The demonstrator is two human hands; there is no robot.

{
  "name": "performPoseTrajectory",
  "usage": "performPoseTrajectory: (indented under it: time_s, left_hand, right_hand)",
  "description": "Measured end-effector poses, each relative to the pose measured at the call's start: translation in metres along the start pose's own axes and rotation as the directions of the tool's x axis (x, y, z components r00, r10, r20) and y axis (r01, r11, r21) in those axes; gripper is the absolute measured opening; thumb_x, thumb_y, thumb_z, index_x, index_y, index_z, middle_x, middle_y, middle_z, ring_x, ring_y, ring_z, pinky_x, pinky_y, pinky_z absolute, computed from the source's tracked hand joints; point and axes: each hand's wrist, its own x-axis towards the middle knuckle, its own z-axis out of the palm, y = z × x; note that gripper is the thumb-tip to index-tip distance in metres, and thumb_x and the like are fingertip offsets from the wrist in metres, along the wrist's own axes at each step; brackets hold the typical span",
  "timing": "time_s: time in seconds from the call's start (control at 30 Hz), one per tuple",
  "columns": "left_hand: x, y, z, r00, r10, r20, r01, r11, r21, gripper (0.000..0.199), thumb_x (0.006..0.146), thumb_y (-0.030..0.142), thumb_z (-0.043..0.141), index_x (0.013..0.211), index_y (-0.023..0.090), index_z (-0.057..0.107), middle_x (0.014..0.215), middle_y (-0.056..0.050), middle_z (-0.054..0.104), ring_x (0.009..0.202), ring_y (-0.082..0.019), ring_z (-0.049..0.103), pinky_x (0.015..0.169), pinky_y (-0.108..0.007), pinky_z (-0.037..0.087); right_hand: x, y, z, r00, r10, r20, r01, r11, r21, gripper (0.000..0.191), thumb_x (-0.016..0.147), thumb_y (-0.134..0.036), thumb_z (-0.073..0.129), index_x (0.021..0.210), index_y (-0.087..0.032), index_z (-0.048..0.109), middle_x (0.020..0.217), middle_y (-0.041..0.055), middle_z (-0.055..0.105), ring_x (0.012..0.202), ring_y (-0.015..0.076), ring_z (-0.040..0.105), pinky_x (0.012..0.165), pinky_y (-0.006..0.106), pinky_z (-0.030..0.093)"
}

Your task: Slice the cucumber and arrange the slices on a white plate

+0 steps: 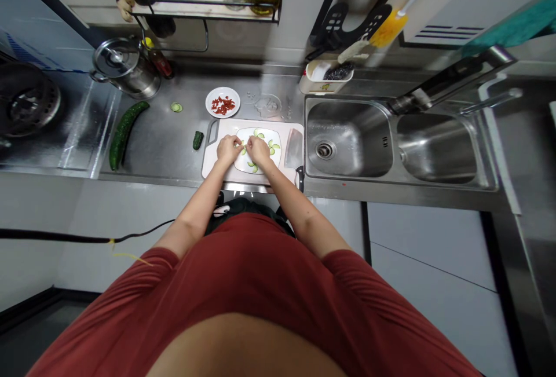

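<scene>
A white plate (274,164) rests on a pale cutting board (226,175), with thin green-edged cucumber slices (273,146) set out in small fans near its rim. Over the plate's left side, my left hand (229,150) pinches a small pale-green cucumber slice. My right hand (259,150) is close beside it, thumb and fingers pressed together low over the plate; what is between those fingertips is too small to make out. A cleaver (294,148) with a black handle lies on the board's right side. Left of the board sits a short cucumber piece (198,140).
Behind the board stands a small white dish (223,88) of chopped red pieces. A long cucumber (125,134) and cucumber ends (176,107) lie leftward, near a lidded steel pot (125,67). A double sink (347,136) is at right. Water is spilled behind the board.
</scene>
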Motion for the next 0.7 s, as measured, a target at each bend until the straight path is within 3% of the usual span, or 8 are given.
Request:
performPoseTrajectory:
  time_s: [0.3, 0.7]
  left_hand:
    - [-0.0019, -0.0039, -0.0029, 0.999, 0.026, -0.030, -0.028, 0.997, -0.067, 0.016, 0.079, 0.026, 0.059, 0.093, 0.022, 0.065, 0.088, -0.003, 0.061, 0.084, -0.018, 0.056, 0.075, -0.028, 0.041]
    - [-0.0042, -0.0005, -0.0019, 0.999, 0.044, -0.009, -0.044, 0.999, 0.002, 0.015, 0.079, 0.027, 0.061, 0.092, 0.023, 0.067, 0.091, -0.005, 0.060, 0.089, -0.020, 0.055, 0.079, -0.030, 0.041]
  right_hand:
    - [0.0002, 0.0001, -0.0021, 1.000, -0.001, 0.012, 0.000, 1.000, 0.026, 0.022, 0.091, -0.031, 0.044, 0.100, -0.020, 0.060, 0.100, 0.0082, 0.065, 0.091, 0.0220, 0.058, 0.073, 0.029, 0.043]
    - [0.0003, -0.0032, -0.0035, 0.999, 0.040, 0.030, -0.041, 0.999, 0.004, 0.021, 0.089, -0.036, 0.051, 0.102, -0.021, 0.058, 0.101, 0.0068, 0.064, 0.092, 0.0215, 0.059, 0.072, 0.029, 0.043]
